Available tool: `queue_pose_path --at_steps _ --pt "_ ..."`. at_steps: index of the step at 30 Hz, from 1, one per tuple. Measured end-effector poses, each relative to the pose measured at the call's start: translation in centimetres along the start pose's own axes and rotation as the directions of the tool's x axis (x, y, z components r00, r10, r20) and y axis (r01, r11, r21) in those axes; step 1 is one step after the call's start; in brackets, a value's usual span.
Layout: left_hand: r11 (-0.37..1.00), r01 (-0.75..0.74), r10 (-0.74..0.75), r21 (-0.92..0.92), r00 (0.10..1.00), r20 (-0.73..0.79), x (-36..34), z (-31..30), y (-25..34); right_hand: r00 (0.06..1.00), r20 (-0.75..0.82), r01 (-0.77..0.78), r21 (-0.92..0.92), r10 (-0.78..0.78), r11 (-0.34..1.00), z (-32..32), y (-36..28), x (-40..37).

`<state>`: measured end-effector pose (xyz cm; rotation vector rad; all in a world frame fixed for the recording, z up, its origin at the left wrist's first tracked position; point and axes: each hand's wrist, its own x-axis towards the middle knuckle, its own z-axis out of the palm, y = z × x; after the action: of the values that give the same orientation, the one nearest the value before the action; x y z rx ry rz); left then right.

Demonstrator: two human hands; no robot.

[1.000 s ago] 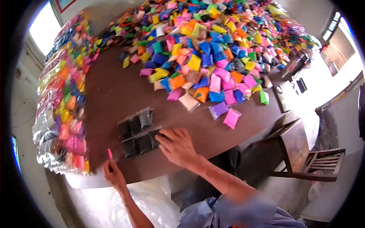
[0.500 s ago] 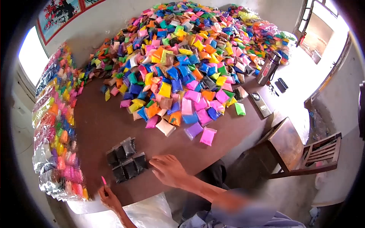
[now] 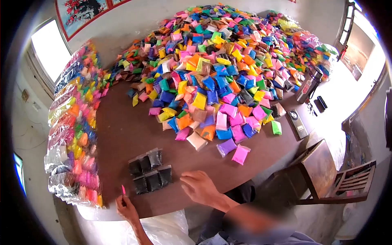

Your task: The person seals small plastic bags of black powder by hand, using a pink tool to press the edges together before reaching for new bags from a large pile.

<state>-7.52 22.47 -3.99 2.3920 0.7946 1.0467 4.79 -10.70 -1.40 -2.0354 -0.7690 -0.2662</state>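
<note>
A person's right hand [image 3: 200, 188] lies flat and open on a brown desk [image 3: 122, 130], fingers spread, just beside two short rows of black packets [image 3: 149, 171]. The rows sit side by side near the desk's front edge. The left hand [image 3: 126, 206] rests at that edge, well apart from the right, with finger and thumb pinched on a small pink stick [image 3: 123, 189] that points upward (what it is cannot be made out).

Beyond the black packets is a strip of bare desk, and then a heap of coloured packets [image 3: 216, 73] covers most of the far surface, reaching the back wall. A purple packet [image 3: 226, 147] and a pink packet [image 3: 241, 154] lie at the heap's near fringe, the closest of the loose ones to the right hand. A green packet [image 3: 276, 127] lies apart on the right.

Along the desk's left side, clear sacks [image 3: 73, 122] stuffed with mixed colours are stacked in a long bank, fencing that edge. At the right end stand a metal flask [image 3: 308, 85], a flat dark device [image 3: 297, 122] and a small black object [image 3: 321, 102].

A wooden chair [image 3: 326, 171] stands off the desk's right corner. A clear plastic bag [image 3: 163, 228] hangs below the front edge between the person's arms.
</note>
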Motion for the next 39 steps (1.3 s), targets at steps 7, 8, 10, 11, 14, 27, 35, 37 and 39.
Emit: queue_pose_path --at_steps 7,8,10,11,14,27,35,37,39 --pt "0.999 0.025 -0.024 -0.021 0.999 0.035 0.1 -0.4 0.6 1.000 0.006 0.004 -0.016 -0.004 1.000 0.0 0.0 -0.1" --pt "0.999 0.024 -0.023 -0.026 0.999 0.034 0.1 -0.4 0.8 1.000 0.002 -0.005 -0.014 0.005 1.000 0.0 0.0 -0.1" --pt "0.999 -0.012 0.012 -0.036 1.000 -0.005 0.1 -0.3 1.1 1.000 -0.025 -0.013 0.014 0.013 1.000 -0.2 0.0 0.0" --pt "0.999 -0.014 0.014 -0.041 1.000 -0.003 0.0 -0.2 1.0 0.999 -0.047 -0.023 0.049 0.025 0.999 -0.4 0.0 0.0" --pt "1.000 -0.014 0.014 -0.017 1.000 -0.006 0.0 -0.1 0.4 0.990 -0.119 -0.061 0.088 0.071 0.994 -1.8 0.1 0.4" --pt "1.000 0.002 -0.003 0.024 1.000 0.027 -0.2 0.1 -0.8 0.906 -0.384 -0.219 -0.073 0.176 0.973 -13.1 6.0 4.4" --pt "0.998 0.045 -0.047 0.041 0.997 0.053 0.0 -0.5 1.8 0.852 -0.475 -0.429 -0.394 0.219 0.813 -20.1 12.4 9.0" --pt "0.999 0.026 -0.028 0.023 0.997 0.071 0.2 -0.7 3.1 0.847 -0.482 -0.462 -0.458 0.224 0.760 -21.8 14.5 11.4" --pt "0.998 0.014 -0.011 -0.054 0.999 0.052 0.3 -0.7 3.0 0.843 -0.488 -0.488 -0.515 0.227 0.705 -22.9 16.5 13.7"
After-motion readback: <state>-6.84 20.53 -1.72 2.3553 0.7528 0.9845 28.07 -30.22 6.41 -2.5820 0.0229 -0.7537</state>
